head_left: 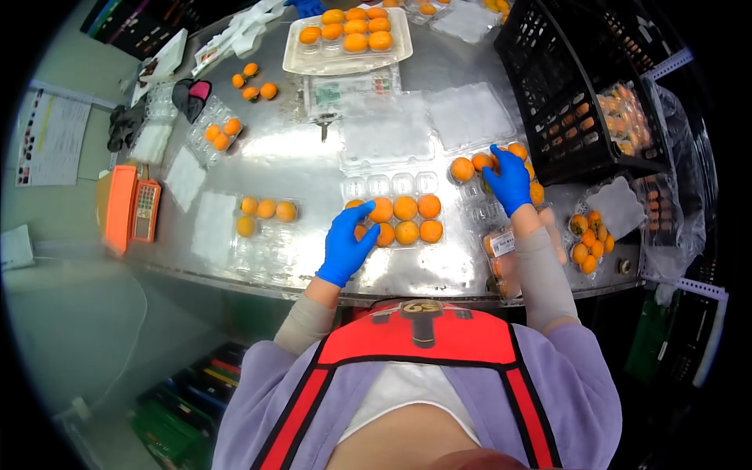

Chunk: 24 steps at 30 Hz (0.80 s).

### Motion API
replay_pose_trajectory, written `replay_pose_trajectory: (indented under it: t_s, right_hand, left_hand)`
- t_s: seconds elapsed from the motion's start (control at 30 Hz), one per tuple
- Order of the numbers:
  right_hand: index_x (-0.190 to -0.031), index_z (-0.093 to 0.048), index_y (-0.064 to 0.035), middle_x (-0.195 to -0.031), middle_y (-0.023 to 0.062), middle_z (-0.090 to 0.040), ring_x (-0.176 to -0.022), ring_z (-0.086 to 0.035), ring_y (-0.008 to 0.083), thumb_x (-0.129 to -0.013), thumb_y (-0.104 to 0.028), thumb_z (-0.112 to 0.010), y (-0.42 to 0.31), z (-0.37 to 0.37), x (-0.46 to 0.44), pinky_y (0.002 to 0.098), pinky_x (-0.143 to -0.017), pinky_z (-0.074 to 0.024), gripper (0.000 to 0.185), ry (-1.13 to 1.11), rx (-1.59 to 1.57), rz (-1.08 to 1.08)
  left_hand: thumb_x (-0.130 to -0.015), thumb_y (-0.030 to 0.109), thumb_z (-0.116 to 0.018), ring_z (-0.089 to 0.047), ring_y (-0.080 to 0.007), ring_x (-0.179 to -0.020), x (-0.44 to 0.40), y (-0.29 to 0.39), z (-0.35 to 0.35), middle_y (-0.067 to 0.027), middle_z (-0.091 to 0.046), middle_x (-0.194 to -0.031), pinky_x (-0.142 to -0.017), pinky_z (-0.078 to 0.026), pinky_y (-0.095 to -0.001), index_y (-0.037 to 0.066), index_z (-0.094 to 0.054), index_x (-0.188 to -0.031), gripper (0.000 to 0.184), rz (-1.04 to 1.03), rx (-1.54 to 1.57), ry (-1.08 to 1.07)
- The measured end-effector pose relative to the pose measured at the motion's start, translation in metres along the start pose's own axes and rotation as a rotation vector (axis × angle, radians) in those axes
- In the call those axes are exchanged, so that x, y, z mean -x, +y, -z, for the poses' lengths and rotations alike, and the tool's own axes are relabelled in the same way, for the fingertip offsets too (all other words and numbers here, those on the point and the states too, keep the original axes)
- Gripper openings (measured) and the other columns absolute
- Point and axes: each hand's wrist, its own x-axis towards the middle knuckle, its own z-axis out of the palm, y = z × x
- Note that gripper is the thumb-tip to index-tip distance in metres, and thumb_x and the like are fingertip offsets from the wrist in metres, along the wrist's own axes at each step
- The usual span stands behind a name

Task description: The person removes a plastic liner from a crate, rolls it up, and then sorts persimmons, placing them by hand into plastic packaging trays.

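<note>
A clear plastic tray of orange persimmons [405, 208] stands in front of me, its lidded side away from me. My left hand [347, 244], in a blue glove, is at the tray's left end, with thumb and fingers apart beside the fruit there. Farther right, another clear tray holds persimmons [462, 169] along its far and right sides. My right hand [509, 182], also blue-gloved, reaches over that tray with its fingers curved round a persimmon, which they partly hide.
A white tray of persimmons [356, 42] stands at the back. A black crate [548, 78] is at the right. Partly filled packs [266, 209] and loose persimmons [251, 93] lie left. An orange scale [121, 207] sits at the left edge. A labelled pack [503, 244] lies below my right hand.
</note>
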Motion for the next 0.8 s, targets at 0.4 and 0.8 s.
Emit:
replay_pose_trajectory:
  t_s: [0.4, 0.8]
  right_hand:
    - [-0.115, -0.059, -0.0057, -0.104, 0.0159, -0.063, -0.095, -0.06, 0.031, -0.078, -0.015, -0.066, -0.012, 0.017, 0.049, 0.037, -0.083, -0.0468, 0.039, -0.094, -0.178, -0.127]
    - [-0.112, -0.062, -0.0131, -0.105, 0.0109, -0.058, -0.095, -0.054, 0.0313, -0.072, -0.011, -0.066, -0.026, 0.009, 0.082, 0.0396, -0.082, -0.0459, 0.04, -0.04, 0.021, 0.145]
  left_hand:
    - [-0.077, 0.016, -0.069, -0.06, -0.0245, -0.094, 0.023, -0.021, 0.015, -0.0114, -0.061, -0.105, -0.084, -0.047, -0.0335, 0.006, -0.059, -0.116, 0.041, 0.095, 0.04, 0.079]
    - [-0.079, 0.013, -0.067, -0.058, -0.0195, -0.098, 0.006, -0.026, 0.004, -0.008, -0.06, -0.11, -0.086, -0.045, -0.0312, 0.007, -0.052, -0.124, 0.048, 0.013, -0.11, 0.111]
